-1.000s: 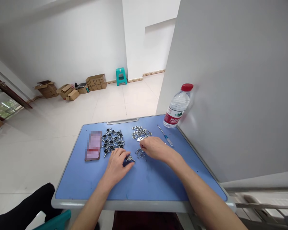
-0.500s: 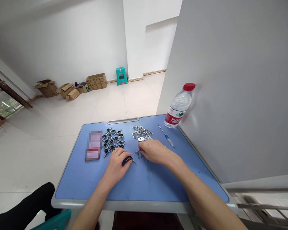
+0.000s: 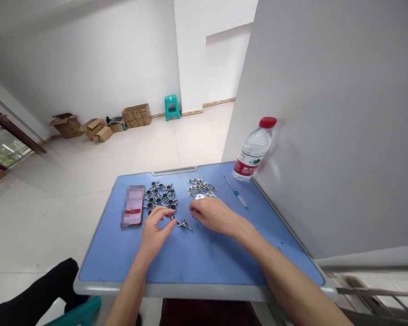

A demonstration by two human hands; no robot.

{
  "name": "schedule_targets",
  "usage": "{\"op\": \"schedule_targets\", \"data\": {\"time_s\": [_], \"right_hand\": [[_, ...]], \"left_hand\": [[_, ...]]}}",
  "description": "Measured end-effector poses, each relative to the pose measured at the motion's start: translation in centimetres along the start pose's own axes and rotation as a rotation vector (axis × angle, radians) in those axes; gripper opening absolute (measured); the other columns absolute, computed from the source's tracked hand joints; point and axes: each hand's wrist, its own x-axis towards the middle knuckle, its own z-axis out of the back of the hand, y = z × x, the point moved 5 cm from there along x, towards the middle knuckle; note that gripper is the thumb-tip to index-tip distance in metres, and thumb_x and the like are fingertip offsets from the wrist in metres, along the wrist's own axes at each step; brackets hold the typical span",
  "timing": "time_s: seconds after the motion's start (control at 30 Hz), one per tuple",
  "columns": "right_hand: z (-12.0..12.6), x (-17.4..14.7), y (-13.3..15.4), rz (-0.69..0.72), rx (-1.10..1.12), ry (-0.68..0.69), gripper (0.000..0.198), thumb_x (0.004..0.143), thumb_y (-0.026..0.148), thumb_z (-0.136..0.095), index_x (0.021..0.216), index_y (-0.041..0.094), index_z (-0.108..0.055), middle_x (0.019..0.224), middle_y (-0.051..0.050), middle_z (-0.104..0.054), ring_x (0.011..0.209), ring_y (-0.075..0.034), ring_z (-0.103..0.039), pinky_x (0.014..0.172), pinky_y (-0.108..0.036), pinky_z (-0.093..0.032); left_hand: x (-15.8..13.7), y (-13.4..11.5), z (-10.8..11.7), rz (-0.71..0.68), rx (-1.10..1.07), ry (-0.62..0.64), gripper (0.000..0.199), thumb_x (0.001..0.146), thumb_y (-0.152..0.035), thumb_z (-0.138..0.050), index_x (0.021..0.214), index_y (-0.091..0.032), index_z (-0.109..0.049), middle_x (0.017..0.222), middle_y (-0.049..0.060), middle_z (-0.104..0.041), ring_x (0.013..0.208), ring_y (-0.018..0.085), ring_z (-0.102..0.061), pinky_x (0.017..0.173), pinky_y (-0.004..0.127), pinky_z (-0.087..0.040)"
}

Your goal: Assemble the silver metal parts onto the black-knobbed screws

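Note:
My left hand (image 3: pixel 156 228) is open on the blue table, thumb and fingers apart, just left of a small metal fitting with a black round middle and protruding rods (image 3: pixel 184 223). The thumb tip is close to one of its rods; whether they touch I cannot tell. Behind that hand lies a pile of similar fittings (image 3: pixel 159 199). My right hand (image 3: pixel 214 215) is closed in a pinch above some tiny screws or nuts (image 3: pixel 196 220), and what its fingertips hold is hidden. Just beyond it are flat metal plates with holes (image 3: pixel 206 196) and a heap of looped metal hooks (image 3: pixel 200 186).
A phone (image 3: pixel 133 206) lies at the table's left. A screwdriver (image 3: pixel 236 194) and a water bottle with a red cap (image 3: pixel 253 151) are at the right, beside a grey partition (image 3: pixel 326 136). A green stool (image 3: pixel 172 107) and cardboard boxes (image 3: pixel 136 116) stand by the wall.
My left hand has let go of the dark fitting and drawn back left, leaving it on the table. My right hand has shifted slightly left over the small parts.

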Motion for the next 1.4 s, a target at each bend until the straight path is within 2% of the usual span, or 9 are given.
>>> {"op": "schedule_targets", "data": {"time_s": [0.13, 0.23, 0.4, 0.53, 0.6, 0.73, 0.87, 1.03, 1.4], "right_hand": [[0.1, -0.1, 1.5, 0.121, 0.291, -0.071, 0.019, 0.092, 0.02, -0.051, 0.095, 0.019, -0.07, 0.079, -0.002, -0.071, 0.069, -0.013, -0.059, 0.062, -0.023, -0.035], [-0.5, 0.0, 2.2, 0.15, 0.386, -0.093, 0.018, 0.09, 0.019, -0.053, 0.087, 0.017, -0.07, 0.076, -0.002, -0.069, 0.063, -0.012, -0.055, 0.059, -0.022, -0.034], [-1.3, 0.3, 2.4, 0.08, 0.341, -0.137, 0.014, 0.087, 0.017, -0.056, 0.082, 0.015, -0.069, 0.075, -0.003, -0.068, 0.065, -0.013, -0.054, 0.059, -0.023, -0.032], [0.2, 0.1, 1.5, 0.061, 0.359, -0.155, 0.014, 0.087, 0.014, -0.056, 0.087, 0.017, -0.069, 0.075, -0.002, -0.069, 0.067, -0.012, -0.056, 0.062, -0.021, -0.033], [1.4, -0.1, -0.3, -0.015, 0.336, -0.16, 0.016, 0.089, 0.016, -0.053, 0.087, 0.016, -0.069, 0.074, -0.002, -0.068, 0.066, -0.012, -0.055, 0.061, -0.021, -0.033], [2.7, -0.3, -5.6, -0.292, 0.132, -0.142, 0.022, 0.089, 0.015, -0.048, 0.085, 0.016, -0.069, 0.081, -0.006, -0.07, 0.074, -0.015, -0.059, 0.058, -0.023, -0.029], [1.8, 0.3, -8.1, -0.364, -0.004, -0.008, 0.024, 0.087, 0.016, -0.047, 0.084, 0.017, -0.072, 0.088, -0.009, -0.072, 0.081, -0.019, -0.063, 0.056, -0.025, -0.028], [1.3, 0.5, -7.9, -0.4, -0.057, 0.014, 0.024, 0.089, 0.021, -0.05, 0.091, 0.016, -0.073, 0.096, -0.013, -0.073, 0.089, -0.024, -0.066, 0.059, -0.026, -0.033], [2.0, -0.1, -6.9, -0.409, -0.088, -0.078, 0.022, 0.093, 0.024, -0.048, 0.1, 0.018, -0.067, 0.099, -0.012, -0.072, 0.092, -0.027, -0.065, 0.063, -0.028, -0.036]], "left_hand": [[-0.6, -0.8, -0.8, -0.171, 0.101, -0.001, 0.018, 0.089, -0.018, -0.058, 0.106, -0.022, -0.063, 0.099, 0.005, -0.061, 0.084, 0.015, -0.06, 0.076, 0.03, -0.051], [-0.9, -0.9, -1.2, -0.235, 0.172, -0.005, 0.02, 0.091, -0.017, -0.054, 0.11, -0.021, -0.06, 0.102, 0.006, -0.061, 0.091, 0.017, -0.06, 0.08, 0.031, -0.052], [-0.9, -1.1, -1.2, -0.274, 0.215, 0.002, 0.02, 0.093, -0.016, -0.052, 0.11, -0.021, -0.059, 0.1, 0.006, -0.062, 0.091, 0.017, -0.06, 0.079, 0.031, -0.051], [-0.8, -1.1, -0.9, -0.238, 0.19, -0.02, 0.02, 0.092, -0.017, -0.052, 0.111, -0.022, -0.059, 0.085, 0.002, -0.06, 0.077, 0.015, -0.058, 0.069, 0.027, -0.049], [-0.7, -0.9, -0.7, -0.215, 0.19, -0.057, 0.02, 0.092, -0.016, -0.052, 0.11, -0.022, -0.059, 0.08, 0.001, -0.058, 0.074, 0.014, -0.056, 0.066, 0.026, -0.047], [-0.6, -0.5, -0.6, -0.172, 0.183, -0.067, 0.016, 0.092, -0.016, -0.051, 0.103, -0.021, -0.061, 0.08, 0.0, -0.057, 0.072, 0.013, -0.055, 0.065, 0.025, -0.046], [-0.5, -0.4, -1.0, -0.098, 0.183, 0.041, 0.015, 0.091, -0.018, -0.052, 0.102, -0.021, -0.062, 0.089, 0.003, -0.06, 0.08, 0.015, -0.058, 0.072, 0.028, -0.05], [-0.8, -0.4, -2.1, -0.089, 0.279, 0.199, 0.02, 0.086, -0.021, -0.062, 0.105, -0.024, -0.063, 0.103, 0.004, -0.061, 0.098, 0.021, -0.058, 0.086, 0.037, -0.049], [-0.8, 0.3, -3.2, -0.161, 0.397, 0.238, 0.012, 0.091, -0.022, -0.057, 0.1, -0.023, -0.064, 0.098, 0.004, -0.064, 0.093, 0.021, -0.059, 0.085, 0.039, -0.046]]}}
